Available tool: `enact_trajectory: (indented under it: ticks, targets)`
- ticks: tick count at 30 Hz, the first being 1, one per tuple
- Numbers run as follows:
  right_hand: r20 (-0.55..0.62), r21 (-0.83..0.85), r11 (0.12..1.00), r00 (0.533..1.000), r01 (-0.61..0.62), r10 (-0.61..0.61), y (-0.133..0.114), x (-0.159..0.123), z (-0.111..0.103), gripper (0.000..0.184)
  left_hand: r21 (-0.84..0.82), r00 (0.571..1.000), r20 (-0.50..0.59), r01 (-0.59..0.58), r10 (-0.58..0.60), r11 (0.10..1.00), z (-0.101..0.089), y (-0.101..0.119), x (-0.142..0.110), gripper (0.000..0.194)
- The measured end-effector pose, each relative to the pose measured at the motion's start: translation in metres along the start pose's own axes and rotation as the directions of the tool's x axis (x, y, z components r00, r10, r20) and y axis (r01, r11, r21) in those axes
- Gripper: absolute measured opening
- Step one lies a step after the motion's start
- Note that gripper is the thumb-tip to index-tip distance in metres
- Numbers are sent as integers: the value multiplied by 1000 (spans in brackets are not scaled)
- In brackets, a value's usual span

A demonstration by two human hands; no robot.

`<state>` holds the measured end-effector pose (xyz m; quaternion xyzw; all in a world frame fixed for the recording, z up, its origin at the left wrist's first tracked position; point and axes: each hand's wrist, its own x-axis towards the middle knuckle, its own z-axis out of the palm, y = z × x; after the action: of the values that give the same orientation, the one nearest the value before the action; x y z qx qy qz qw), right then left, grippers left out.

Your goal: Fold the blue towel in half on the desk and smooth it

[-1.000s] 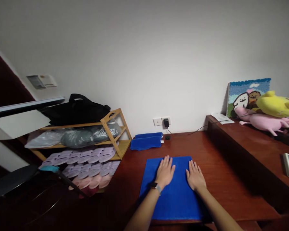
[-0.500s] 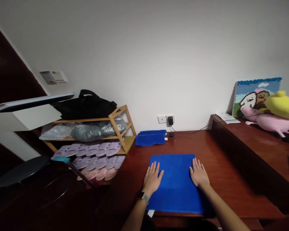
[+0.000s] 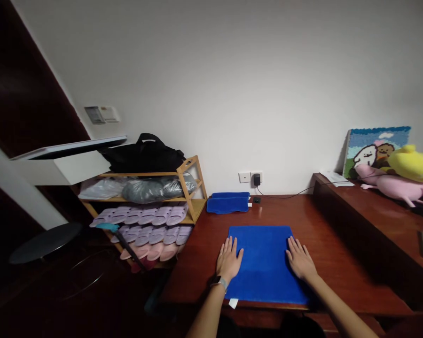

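The left grip (image 3: pixel 229 260) lies released, palm down with fingers extended, across the left edge of a flat, four-cornered bright blue fabric cloth (image 3: pixel 264 265). The right grip (image 3: pixel 301 262) is likewise released and flat, across the opposite edge; neither is grasping anything. The cloth spans the gap between the two grips, spread on a glossy reddish-brown wooden surface (image 3: pixel 282 213). Palms set on opposite margins probably press the soft fabric level and square, with no pinch needed.

A small white label (image 3: pixel 233 303) sticks out past the cloth's near edge, on the near side of the left grip, perhaps because it is sewn into that hem. Well ahead of the left grip lie two folded blue fabric cloths (image 3: pixel 229 205), one behind the other, seemingly placed there to be out of both grips' way. Ahead of the gap between the grips, a black plastic plug adapter (image 3: pixel 257 179) hangs on the wall, its thin black cable (image 3: pixel 285 196) trailing rightward, presumably to avoid crossing the cloth.
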<state>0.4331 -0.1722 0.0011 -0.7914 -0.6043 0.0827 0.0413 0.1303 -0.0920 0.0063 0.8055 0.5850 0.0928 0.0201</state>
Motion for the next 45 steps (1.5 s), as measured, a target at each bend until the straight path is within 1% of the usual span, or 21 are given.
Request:
enact_trajectory:
  ticks: [3,5,9,11,13,15,17,18,20,21,23,24,25,27,29,32,34,35,37,40,45]
  targets:
    - [15,-20,1000,1000,16,-16,6,-23,9,70,-5,1000,-3,2,-2,1000,0,2,0,72]
    - [17,-16,1000,1000,9,-9,6,-32,13,70,-10,1000,-6,-1,1,1000,1,2,0,71]
    - [-15,9,1000,1000,-1,2,2,-36,14,69,7,1000,23,-1,1,1000,0,-3,2,72]
    - [-30,19,1000,1000,-5,5,0,-37,13,69,25,997,76,-3,1,1000,-4,-5,6,74]
    - [-34,25,1000,999,-8,8,-2,-37,11,69,39,994,112,-12,8,999,-12,1,9,75]
    - [-30,32,999,1000,-4,5,-2,-37,9,69,32,996,82,-42,39,999,-17,22,10,74]
    - [-25,37,999,1000,-4,5,-2,-38,8,69,-10,992,20,-125,125,992,-16,60,7,72]
    - [-22,39,999,1000,-4,4,-2,-38,7,69,-40,982,-4,-186,186,982,-12,82,3,72]
    - [-14,38,999,1000,2,-1,-1,-39,6,69,-99,947,-22,-321,321,942,2,127,-8,70]
    - [-8,32,999,1000,9,-9,0,-39,6,68,-122,933,-23,-358,358,926,10,146,-13,69]
    - [5,17,999,1000,27,-27,1,-39,4,67,-149,922,-14,-384,387,911,24,170,-22,67]
    - [9,9,999,999,31,-31,1,-39,4,67,-154,924,-7,-378,382,913,28,173,-25,66]
    - [10,3,999,999,32,-32,1,-39,4,67,-152,928,3,-368,373,917,30,169,-27,65]
    - [1,-2,1000,1000,24,-24,1,-39,4,68,-135,942,20,-330,336,934,28,147,-30,66]
    - [-13,1,1000,1000,14,-14,0,-39,5,68,-100,967,37,-248,253,964,20,109,-34,68]
    - [-19,2,1000,1000,4,-4,0,-38,9,68,-30,995,42,-86,87,996,4,47,-45,72]
    - [-18,-3,1000,1000,0,0,1,-37,11,68,1,999,33,-20,20,1000,-2,18,-55,74]
    - [-19,-7,1000,1000,-2,2,1,-37,12,68,9,1000,30,-5,4,1000,-4,8,-59,74]
    - [-23,-16,1000,1000,-3,3,0,-36,11,67,11,1000,26,5,-5,1000,-5,-1,-66,76]
    - [-13,-30,999,1000,-23,22,-3,-40,8,67,4,1000,17,8,-8,1000,-6,0,-70,76]
    - [-65,-41,998,997,-42,39,-6,-69,13,67,-6,1000,13,3,-3,1000,-8,3,-70,75]
